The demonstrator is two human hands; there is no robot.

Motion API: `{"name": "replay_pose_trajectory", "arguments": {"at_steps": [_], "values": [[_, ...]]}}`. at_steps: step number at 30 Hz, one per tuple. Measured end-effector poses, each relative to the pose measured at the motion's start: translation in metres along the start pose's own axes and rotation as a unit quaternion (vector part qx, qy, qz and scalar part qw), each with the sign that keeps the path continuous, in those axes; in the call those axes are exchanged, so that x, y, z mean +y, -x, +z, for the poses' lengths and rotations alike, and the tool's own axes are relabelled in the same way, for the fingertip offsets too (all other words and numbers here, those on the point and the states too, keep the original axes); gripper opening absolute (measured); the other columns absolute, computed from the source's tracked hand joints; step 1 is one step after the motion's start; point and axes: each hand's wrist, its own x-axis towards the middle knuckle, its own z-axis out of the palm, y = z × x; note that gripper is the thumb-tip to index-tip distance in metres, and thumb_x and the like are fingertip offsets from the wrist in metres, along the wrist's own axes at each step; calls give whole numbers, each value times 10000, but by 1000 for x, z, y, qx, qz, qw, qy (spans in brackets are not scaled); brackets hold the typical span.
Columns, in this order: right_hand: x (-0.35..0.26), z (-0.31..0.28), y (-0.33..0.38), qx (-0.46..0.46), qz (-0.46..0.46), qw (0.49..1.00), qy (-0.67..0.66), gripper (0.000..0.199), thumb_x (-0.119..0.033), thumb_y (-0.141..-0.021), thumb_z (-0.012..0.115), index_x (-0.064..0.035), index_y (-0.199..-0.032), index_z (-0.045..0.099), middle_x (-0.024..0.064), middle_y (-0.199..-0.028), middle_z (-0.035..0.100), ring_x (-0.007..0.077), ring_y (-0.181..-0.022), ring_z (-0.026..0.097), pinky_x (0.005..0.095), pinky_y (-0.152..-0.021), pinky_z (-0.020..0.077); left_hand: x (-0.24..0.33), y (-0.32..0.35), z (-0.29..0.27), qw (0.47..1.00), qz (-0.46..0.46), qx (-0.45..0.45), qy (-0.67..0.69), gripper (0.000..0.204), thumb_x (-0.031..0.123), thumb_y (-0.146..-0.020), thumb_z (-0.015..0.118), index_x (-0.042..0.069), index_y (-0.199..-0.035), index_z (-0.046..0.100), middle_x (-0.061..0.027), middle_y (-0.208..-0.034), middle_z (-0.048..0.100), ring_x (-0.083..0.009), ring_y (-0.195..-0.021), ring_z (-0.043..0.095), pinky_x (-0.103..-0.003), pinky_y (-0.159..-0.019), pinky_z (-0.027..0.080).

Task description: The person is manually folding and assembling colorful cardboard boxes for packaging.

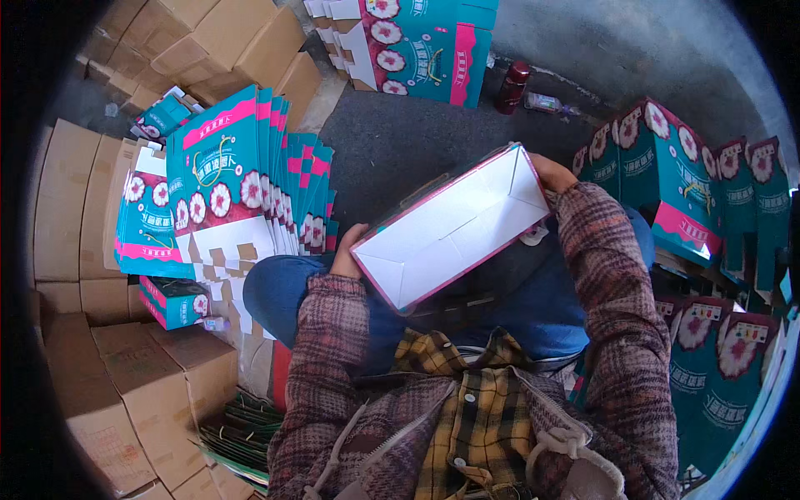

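A paper carton [454, 229] is tilted above my lap, with its long white face toward me. Fold lines and overlapping flaps cross that face, and a thin pink edge runs around it. My left hand [348, 252] grips the carton's left end, its fingers partly hidden behind it. At the upper right corner my right hand [552, 173] holds the other end, fingers also partly hidden. The carton's far sides are turned away from view.
Flat teal and pink cartons [218, 167] stand stacked at the left, and more [429, 50] lean at the back. Formed teal cartons [658, 179] line the right side. Brown cardboard boxes [137, 383] pile up at far left. A red flask [512, 87] and clear bottle [543, 102] are on the floor.
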Motion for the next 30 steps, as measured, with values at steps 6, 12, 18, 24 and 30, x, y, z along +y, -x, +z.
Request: {"name": "replay_pose_trajectory", "arguments": {"at_steps": [6,12,18,24,30], "values": [[-71,19,38,-49,-116,982,-143,482,-477,-928,511,-36,-1065,646,59,-1007,664,134,-895,613,284,-832,462,55,13,21,986,158,-35,49,400,222,-922,537,-7,-1247,499,-89,-1195,567,-179,-1096,545,-303,-948,418],[-70,4,42,90,-100,986,-97,646,-595,-933,390,-32,-1195,566,112,-1118,634,196,-968,610,362,-893,451,71,13,40,978,167,47,113,528,400,-967,436,46,-1357,404,-81,-1291,514,-210,-1173,491,-415,-1010,337],[-10,-26,24,38,-75,991,-109,559,-468,-940,480,-17,-1267,525,98,-1180,608,209,-993,608,355,-866,473,61,20,66,989,115,-11,96,652,565,-960,357,42,-1341,437,-78,-1236,555,-196,-1093,548,-317,-958,400],[-1,-36,11,-39,-64,991,-109,505,-396,-932,549,10,-1234,560,82,-1146,627,196,-975,615,337,-844,486,14,-23,22,990,128,50,-39,486,402,-962,494,9,-1243,544,-58,-1170,580,-154,-1028,560,-286,-907,428],[-29,9,24,104,-71,926,357,376,-330,-855,617,3,-1022,670,163,-971,675,254,-878,653,358,-792,503,15,-8,47,888,256,51,-378,461,354,-895,597,-3,-1185,570,-192,-1271,505,-301,-1177,494,-391,-990,390]]}}
